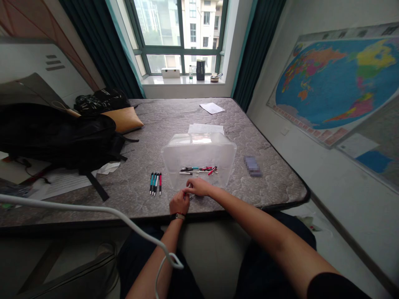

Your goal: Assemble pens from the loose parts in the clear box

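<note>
My left hand [180, 202], with a band at its wrist, is closed just in front of a clear plastic box [200, 150]. My right hand [200, 187] reaches in from the right, and its bent fingers meet the left hand's fingertips. What they pinch between them is too small to make out, though a speck of red shows there. Inside the box, beyond the hands, lie several loose pens [199, 170] in black, white, blue and red. To the left of the box a row of pens [155, 184] lies side by side on the mattress [137, 207].
A black backpack [59, 137] and a tan pouch [124, 119] lie at the left. Papers [212, 108] rest behind the box, and a blurred-out item [252, 166] lies to its right. A white cable [93, 207] crosses the near left.
</note>
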{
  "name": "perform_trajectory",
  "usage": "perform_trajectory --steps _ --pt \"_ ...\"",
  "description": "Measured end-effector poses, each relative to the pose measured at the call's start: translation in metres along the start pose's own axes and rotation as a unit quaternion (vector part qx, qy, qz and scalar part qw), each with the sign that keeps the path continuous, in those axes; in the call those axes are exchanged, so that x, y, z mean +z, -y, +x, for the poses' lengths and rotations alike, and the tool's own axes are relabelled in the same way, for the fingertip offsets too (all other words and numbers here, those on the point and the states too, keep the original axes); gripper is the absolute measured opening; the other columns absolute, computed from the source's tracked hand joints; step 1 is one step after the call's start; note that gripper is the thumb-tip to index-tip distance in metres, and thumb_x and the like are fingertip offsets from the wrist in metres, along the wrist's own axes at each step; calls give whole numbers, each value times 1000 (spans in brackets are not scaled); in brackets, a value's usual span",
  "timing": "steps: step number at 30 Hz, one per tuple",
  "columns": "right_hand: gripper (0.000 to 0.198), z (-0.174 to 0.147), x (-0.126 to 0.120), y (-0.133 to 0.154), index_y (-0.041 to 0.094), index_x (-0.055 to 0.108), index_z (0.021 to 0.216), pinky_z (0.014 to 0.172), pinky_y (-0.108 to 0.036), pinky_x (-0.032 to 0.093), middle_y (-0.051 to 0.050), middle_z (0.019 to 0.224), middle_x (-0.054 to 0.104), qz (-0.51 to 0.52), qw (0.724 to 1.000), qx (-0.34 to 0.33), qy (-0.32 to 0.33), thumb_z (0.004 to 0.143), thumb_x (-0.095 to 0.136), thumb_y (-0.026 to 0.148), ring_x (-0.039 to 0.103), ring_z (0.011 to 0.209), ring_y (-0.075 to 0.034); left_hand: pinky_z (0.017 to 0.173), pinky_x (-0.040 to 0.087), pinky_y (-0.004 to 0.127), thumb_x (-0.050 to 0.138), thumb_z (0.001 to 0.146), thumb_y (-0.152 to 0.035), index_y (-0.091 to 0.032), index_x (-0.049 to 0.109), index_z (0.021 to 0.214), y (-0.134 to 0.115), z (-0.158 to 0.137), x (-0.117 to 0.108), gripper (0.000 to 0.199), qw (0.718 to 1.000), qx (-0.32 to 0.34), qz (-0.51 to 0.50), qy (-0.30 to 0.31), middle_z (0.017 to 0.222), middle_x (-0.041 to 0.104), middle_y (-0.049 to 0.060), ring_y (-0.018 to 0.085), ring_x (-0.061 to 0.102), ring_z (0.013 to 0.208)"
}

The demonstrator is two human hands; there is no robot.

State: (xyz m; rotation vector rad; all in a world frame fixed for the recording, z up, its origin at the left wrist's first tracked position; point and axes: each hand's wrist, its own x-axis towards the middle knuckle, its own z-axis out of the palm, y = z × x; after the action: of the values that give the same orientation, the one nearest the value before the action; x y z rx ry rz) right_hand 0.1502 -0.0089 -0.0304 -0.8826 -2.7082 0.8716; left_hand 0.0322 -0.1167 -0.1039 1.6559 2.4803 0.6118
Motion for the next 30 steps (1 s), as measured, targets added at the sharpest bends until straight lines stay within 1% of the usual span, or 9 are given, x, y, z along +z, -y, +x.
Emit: perform_trajectory --steps 2,7,12,14,17,20,23,26,30 --pt "30 -2 1 0 16 66 103 64 -22 38 -7 89 72 10 1000 -25 8 83 68 38 63 77 -16 59 22 28 47 92 -35 -21 65 93 0 0 0 23 1000 4 4 5 81 68 5 18 59 73" --pt "39 -8 3 -2 14 69 80 64 -26 37 -11 77 70 -42 997 56 -12 92 52 47 63 74 -19 59 22 27 50 90 -35 -22 64 95 1 0 -1 20 1000 8 -1 6 84 69 5 17 59 75" --pt "31 -18 7 -6 16 65 107 66 -22 39 -5 86 70 73 996 27 -34 83 68 34 62 75 -14 59 22 27 48 92 -40 -22 65 94 -1 0 -3 25 1000 6 -5 10 83 68 6 17 59 76" --pt "20 -20 7 -7 15 69 91 68 -23 40 -5 78 69 73 996 41 -39 88 62 33 61 72 -14 59 23 26 49 92 -40 -21 65 92 -1 0 -3 25 1000 4 -3 15 83 68 6 17 59 76" --pt "41 -20 10 -7 14 67 70 67 -26 41 -4 63 64 113 987 97 -64 95 48 41 59 64 -14 59 22 26 51 91 -36 -21 65 93 -1 0 -3 21 1000 2 -4 14 83 68 5 17 59 76" --pt "30 -23 21 -5 14 68 97 59 -24 44 -3 73 65 293 941 147 -90 88 58 41 59 59 -13 59 22 26 48 92 -37 -21 64 94 -1 0 -3 23 1000 7 -13 14 83 68 5 17 59 75" --pt "52 -28 37 -1 19 58 125 54 -22 46 -4 94 66 489 853 162 -89 77 69 37 62 64 -12 59 22 26 41 96 -39 -21 64 94 0 0 -3 30 1000 2 -20 19 84 68 6 17 58 75" --pt "52 -28 54 7 20 62 121 53 -20 45 -5 102 66 572 801 141 -107 72 73 37 61 68 -11 60 23 27 43 94 -36 -21 63 97 1 0 -3 25 999 -3 -23 26 87 68 7 18 58 77" --pt "38 -19 76 15 13 70 95 49 -18 39 -3 78 66 598 760 165 -193 68 76 39 55 58 -9 61 24 29 45 92 -30 -21 63 97 2 0 -2 20 999 8 -25 29 88 69 7 19 59 78"
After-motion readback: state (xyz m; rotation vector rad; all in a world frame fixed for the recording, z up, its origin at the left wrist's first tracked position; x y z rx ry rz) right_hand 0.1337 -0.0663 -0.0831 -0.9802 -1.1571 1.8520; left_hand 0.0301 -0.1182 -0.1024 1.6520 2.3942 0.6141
